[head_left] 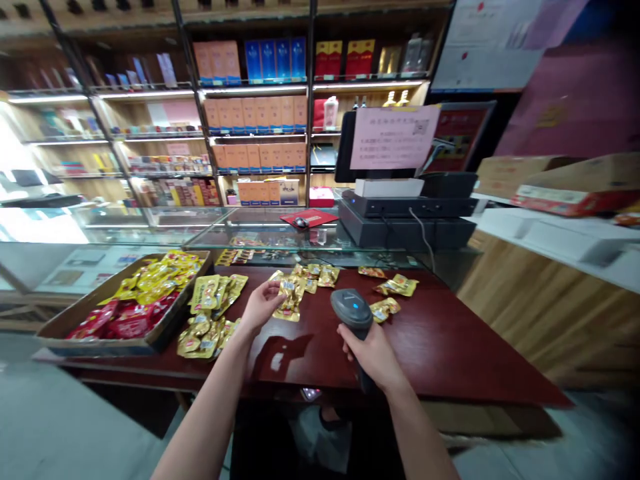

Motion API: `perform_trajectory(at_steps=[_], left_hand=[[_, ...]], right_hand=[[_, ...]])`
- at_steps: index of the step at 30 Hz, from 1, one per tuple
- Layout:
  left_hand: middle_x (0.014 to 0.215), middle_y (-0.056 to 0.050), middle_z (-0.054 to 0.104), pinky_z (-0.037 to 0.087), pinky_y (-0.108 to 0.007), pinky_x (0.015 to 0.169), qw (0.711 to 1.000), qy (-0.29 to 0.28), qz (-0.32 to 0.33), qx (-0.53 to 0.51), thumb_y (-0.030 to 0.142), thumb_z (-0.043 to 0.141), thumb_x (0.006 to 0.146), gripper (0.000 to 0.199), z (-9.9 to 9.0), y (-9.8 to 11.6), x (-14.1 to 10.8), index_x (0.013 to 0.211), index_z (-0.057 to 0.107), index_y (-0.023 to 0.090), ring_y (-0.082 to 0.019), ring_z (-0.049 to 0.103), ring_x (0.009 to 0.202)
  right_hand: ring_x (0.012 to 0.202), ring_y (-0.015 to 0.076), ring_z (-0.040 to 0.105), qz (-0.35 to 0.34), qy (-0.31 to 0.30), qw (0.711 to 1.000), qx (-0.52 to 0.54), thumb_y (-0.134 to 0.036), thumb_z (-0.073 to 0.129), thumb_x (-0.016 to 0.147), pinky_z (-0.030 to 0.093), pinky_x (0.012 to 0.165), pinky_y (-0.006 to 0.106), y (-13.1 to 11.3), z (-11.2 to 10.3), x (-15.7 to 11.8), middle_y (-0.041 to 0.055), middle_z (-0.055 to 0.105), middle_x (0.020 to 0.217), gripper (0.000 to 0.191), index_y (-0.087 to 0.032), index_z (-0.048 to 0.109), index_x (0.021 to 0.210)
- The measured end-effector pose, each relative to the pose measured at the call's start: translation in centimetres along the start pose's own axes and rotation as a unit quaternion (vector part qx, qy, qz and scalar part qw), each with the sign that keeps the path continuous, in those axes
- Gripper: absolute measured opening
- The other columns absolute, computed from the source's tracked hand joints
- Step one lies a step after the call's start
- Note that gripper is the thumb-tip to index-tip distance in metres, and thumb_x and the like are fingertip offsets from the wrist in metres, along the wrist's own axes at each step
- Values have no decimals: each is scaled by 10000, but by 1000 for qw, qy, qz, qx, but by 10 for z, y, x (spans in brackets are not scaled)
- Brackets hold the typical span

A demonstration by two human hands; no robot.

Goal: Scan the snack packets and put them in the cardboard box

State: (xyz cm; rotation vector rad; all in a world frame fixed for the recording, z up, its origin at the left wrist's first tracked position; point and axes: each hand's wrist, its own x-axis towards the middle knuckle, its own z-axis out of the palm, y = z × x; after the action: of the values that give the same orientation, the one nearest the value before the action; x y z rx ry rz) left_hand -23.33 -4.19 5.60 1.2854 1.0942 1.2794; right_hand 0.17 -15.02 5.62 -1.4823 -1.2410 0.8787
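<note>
My right hand (373, 353) grips the handle of a grey barcode scanner (351, 310), its head with a blue light pointing away from me over the dark red table (450, 347). My left hand (261, 305) pinches a gold snack packet (290, 297) at the table's middle, just left of the scanner. More gold packets lie scattered ahead of it (320, 273) and to the right (397, 285). A loose pile of gold packets (210, 313) sits left of my left hand.
A cardboard tray (80, 320) at the left holds yellow and red packets. Behind the table stand a glass counter (200, 230), a till with a monitor and pink notice (395, 137), and shelves of boxes. A wooden counter (550, 313) runs along the right.
</note>
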Motion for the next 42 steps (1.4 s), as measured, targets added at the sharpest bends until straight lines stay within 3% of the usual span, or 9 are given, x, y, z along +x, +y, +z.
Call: perform_trajectory(at_steps=[5,9,15,19,23,27,34,38,42], left_hand=[[717,-19,660,478,-281,647,968,75,-11,240,353,747,651,513,-98,5,-34,1108,670,133,-182,636,661],[856,-87,716,483,-310,723,892,126,-57,430,254,665,744,413,-128,0,-52,1146,678,156,-231,672,772],[1131,-162,684,459,-346,851,754,126,-44,644,240,528,850,356,-110,6,-64,1174,658,168,-305,628,1062],[1098,-159,677,459,-359,839,710,131,-14,692,233,523,849,312,-104,6,-65,1113,677,171,-325,598,1072],[1071,-168,672,449,-368,860,714,128,-5,689,247,527,862,326,-93,7,-55,1142,669,158,-322,602,1051],[1080,-161,671,443,-351,880,739,98,11,667,263,559,854,313,-62,8,-29,1132,672,171,-309,604,1064],[932,-259,692,455,-405,841,840,76,-8,537,387,610,818,290,0,-21,60,858,719,122,-389,659,989],[1065,-333,661,449,-461,870,801,73,-73,590,539,465,863,555,12,-38,108,1008,699,57,-435,618,1078],[1217,-362,591,442,-481,903,757,46,-127,640,657,402,823,765,4,-49,143,1108,677,3,-467,532,1202]], right_hand=[[398,140,577,-19,-19,1000,5,-412,665,761,450,417,235,8,13,7,4,635,516,255,-163,613,781],[385,147,581,-16,-20,1000,12,-406,694,733,451,414,241,10,23,10,10,638,497,248,-169,621,747],[384,146,576,-5,-23,1000,10,-394,703,719,447,407,241,10,26,13,5,631,496,243,-169,618,755],[380,144,570,4,-16,1000,10,-409,689,733,443,402,241,13,23,15,-1,621,490,258,-165,618,770],[381,143,571,2,-8,1000,14,-420,687,736,442,397,237,17,21,20,-4,621,489,267,-166,614,773],[392,143,577,-1,-4,1000,11,-410,682,744,441,394,232,20,17,24,-3,620,498,257,-167,603,770],[414,150,579,16,18,999,25,-400,661,754,468,408,244,22,3,28,-14,609,507,238,-179,585,802],[406,141,558,22,38,998,33,-389,658,758,450,405,241,25,-14,32,-22,593,504,224,-183,573,786],[400,136,545,30,51,998,34,-391,651,764,433,405,235,28,-32,36,-31,580,494,224,-182,575,786]])
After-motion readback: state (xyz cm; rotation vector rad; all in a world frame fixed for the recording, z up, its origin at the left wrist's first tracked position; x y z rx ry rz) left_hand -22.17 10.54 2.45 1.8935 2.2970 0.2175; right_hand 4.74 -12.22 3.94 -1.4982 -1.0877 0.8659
